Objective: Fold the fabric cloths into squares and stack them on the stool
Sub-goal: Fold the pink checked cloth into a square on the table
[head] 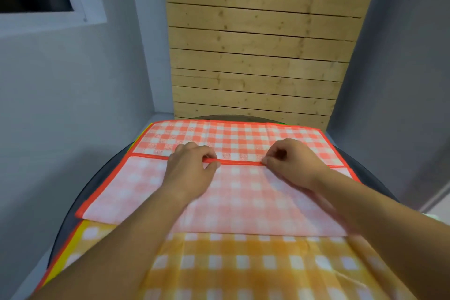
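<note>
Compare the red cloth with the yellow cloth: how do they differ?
The red cloth lies on top; the yellow cloth lies beneath. The red cloth is folded over itself; the yellow cloth appears spread out. The left hand and right hand pinch the red cloth's hem, not the yellow cloth. Both are checked with white.

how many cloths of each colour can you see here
red checked cloth: 1
yellow checked cloth: 1
total: 2 plainly seen; the coloured edges at the left hint at more underneath, too hidden to count
</note>
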Demonstrator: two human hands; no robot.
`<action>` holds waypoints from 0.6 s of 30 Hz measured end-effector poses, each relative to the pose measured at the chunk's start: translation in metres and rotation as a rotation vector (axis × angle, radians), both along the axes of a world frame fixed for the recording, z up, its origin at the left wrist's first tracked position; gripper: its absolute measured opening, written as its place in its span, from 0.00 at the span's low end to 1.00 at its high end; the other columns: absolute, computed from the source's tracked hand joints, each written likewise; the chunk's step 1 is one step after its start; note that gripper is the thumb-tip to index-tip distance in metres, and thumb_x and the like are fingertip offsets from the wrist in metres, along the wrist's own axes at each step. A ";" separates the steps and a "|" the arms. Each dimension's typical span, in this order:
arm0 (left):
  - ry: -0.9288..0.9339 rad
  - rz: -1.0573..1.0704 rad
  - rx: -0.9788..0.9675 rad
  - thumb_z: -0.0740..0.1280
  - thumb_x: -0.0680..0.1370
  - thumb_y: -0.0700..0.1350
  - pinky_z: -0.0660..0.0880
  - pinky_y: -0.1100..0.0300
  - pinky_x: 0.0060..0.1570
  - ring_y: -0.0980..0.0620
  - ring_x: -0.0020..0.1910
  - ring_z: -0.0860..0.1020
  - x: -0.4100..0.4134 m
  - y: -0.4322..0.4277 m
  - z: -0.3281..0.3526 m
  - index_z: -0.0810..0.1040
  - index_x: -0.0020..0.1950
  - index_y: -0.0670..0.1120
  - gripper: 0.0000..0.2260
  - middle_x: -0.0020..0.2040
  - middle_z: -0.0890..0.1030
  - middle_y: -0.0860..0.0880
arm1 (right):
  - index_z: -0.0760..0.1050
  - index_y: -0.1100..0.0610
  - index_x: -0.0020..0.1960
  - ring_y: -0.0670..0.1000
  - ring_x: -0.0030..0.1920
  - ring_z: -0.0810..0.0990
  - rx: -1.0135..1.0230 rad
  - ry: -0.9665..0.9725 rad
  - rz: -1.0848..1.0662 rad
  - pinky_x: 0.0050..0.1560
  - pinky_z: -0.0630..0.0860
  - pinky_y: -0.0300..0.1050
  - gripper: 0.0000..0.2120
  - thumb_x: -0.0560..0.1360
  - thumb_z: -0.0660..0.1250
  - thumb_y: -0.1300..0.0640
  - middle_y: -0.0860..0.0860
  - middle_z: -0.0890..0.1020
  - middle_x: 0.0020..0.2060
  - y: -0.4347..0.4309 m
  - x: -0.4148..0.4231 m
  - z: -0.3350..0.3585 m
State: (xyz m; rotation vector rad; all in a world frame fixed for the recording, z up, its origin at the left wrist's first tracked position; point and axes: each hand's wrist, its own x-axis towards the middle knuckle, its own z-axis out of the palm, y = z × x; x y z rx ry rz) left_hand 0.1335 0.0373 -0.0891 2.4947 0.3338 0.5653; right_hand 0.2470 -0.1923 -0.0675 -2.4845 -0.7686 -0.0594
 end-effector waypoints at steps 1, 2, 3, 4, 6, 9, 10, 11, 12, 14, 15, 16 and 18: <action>-0.006 0.005 -0.011 0.71 0.78 0.51 0.68 0.60 0.54 0.54 0.55 0.70 0.000 0.000 -0.001 0.83 0.53 0.55 0.05 0.50 0.77 0.56 | 0.81 0.51 0.42 0.47 0.42 0.79 0.045 0.029 -0.022 0.44 0.76 0.44 0.07 0.74 0.71 0.48 0.44 0.82 0.39 0.002 0.005 0.003; -0.008 0.010 -0.018 0.71 0.78 0.51 0.68 0.60 0.55 0.54 0.55 0.70 0.000 0.001 -0.002 0.83 0.53 0.56 0.05 0.51 0.77 0.56 | 0.81 0.52 0.42 0.47 0.41 0.79 0.090 0.040 -0.053 0.43 0.75 0.43 0.06 0.75 0.71 0.50 0.45 0.83 0.38 0.003 0.012 0.006; -0.008 0.012 -0.020 0.71 0.78 0.51 0.68 0.60 0.55 0.54 0.56 0.70 0.000 0.001 -0.002 0.83 0.53 0.56 0.05 0.51 0.77 0.57 | 0.81 0.53 0.41 0.48 0.40 0.80 0.120 0.035 -0.086 0.41 0.74 0.42 0.06 0.75 0.71 0.52 0.45 0.83 0.36 0.006 0.020 0.009; -0.008 0.013 -0.024 0.71 0.78 0.51 0.68 0.60 0.56 0.54 0.56 0.70 0.001 0.002 -0.003 0.83 0.54 0.56 0.05 0.51 0.78 0.57 | 0.81 0.53 0.41 0.50 0.39 0.80 0.137 0.031 -0.113 0.41 0.74 0.42 0.06 0.76 0.70 0.54 0.46 0.83 0.36 0.009 0.029 0.011; -0.006 0.018 -0.037 0.71 0.78 0.51 0.69 0.59 0.58 0.54 0.57 0.70 0.002 0.002 -0.003 0.82 0.54 0.56 0.05 0.52 0.78 0.57 | 0.82 0.54 0.44 0.52 0.41 0.81 0.144 0.032 -0.148 0.41 0.73 0.41 0.05 0.77 0.69 0.55 0.47 0.83 0.36 0.017 0.044 0.016; -0.007 0.020 -0.032 0.71 0.78 0.52 0.70 0.57 0.61 0.54 0.57 0.70 0.000 0.001 -0.002 0.82 0.54 0.57 0.06 0.52 0.77 0.57 | 0.79 0.52 0.50 0.54 0.41 0.82 0.106 0.055 -0.173 0.33 0.71 0.38 0.04 0.78 0.68 0.52 0.49 0.82 0.39 0.028 0.062 0.023; -0.005 0.021 -0.032 0.70 0.78 0.52 0.70 0.56 0.61 0.54 0.57 0.70 0.001 0.001 -0.003 0.82 0.54 0.57 0.06 0.52 0.77 0.57 | 0.78 0.51 0.52 0.55 0.40 0.83 0.098 0.080 -0.180 0.30 0.71 0.36 0.05 0.78 0.68 0.51 0.50 0.83 0.39 0.033 0.068 0.024; -0.003 0.023 -0.032 0.70 0.78 0.52 0.70 0.56 0.61 0.54 0.57 0.70 0.001 0.001 -0.002 0.81 0.54 0.57 0.06 0.52 0.77 0.57 | 0.77 0.51 0.53 0.55 0.37 0.83 0.090 0.100 -0.183 0.28 0.71 0.35 0.06 0.78 0.68 0.51 0.50 0.84 0.37 0.037 0.072 0.025; -0.001 0.025 -0.030 0.70 0.78 0.52 0.70 0.56 0.61 0.54 0.58 0.70 0.001 0.001 -0.002 0.81 0.54 0.58 0.06 0.52 0.77 0.57 | 0.77 0.53 0.52 0.54 0.32 0.82 0.074 0.116 -0.181 0.26 0.72 0.36 0.06 0.78 0.68 0.51 0.50 0.84 0.34 0.040 0.078 0.024; 0.005 0.029 -0.018 0.70 0.78 0.53 0.70 0.56 0.62 0.54 0.58 0.70 0.001 0.002 -0.003 0.81 0.55 0.58 0.06 0.53 0.76 0.57 | 0.78 0.57 0.49 0.53 0.25 0.79 0.042 0.136 -0.168 0.25 0.74 0.38 0.09 0.77 0.69 0.51 0.50 0.83 0.30 0.045 0.084 0.020; 0.010 0.031 -0.014 0.70 0.78 0.53 0.70 0.56 0.62 0.54 0.58 0.70 0.001 0.002 -0.003 0.80 0.56 0.58 0.07 0.54 0.76 0.58 | 0.78 0.58 0.49 0.55 0.26 0.80 0.026 0.126 -0.168 0.26 0.75 0.40 0.10 0.77 0.69 0.50 0.51 0.83 0.31 0.047 0.086 0.018; 0.015 0.033 -0.014 0.70 0.79 0.53 0.70 0.56 0.63 0.54 0.59 0.70 0.001 0.002 -0.003 0.80 0.57 0.58 0.08 0.54 0.76 0.58 | 0.79 0.58 0.50 0.57 0.32 0.82 0.009 0.099 -0.174 0.29 0.75 0.41 0.11 0.77 0.70 0.49 0.52 0.84 0.34 0.048 0.089 0.016; 0.020 0.035 -0.018 0.70 0.79 0.54 0.70 0.55 0.63 0.55 0.59 0.70 0.001 0.002 -0.003 0.79 0.58 0.57 0.09 0.55 0.76 0.58 | 0.79 0.56 0.52 0.57 0.41 0.83 -0.007 0.042 -0.195 0.37 0.75 0.42 0.12 0.76 0.71 0.48 0.50 0.83 0.38 0.048 0.094 0.013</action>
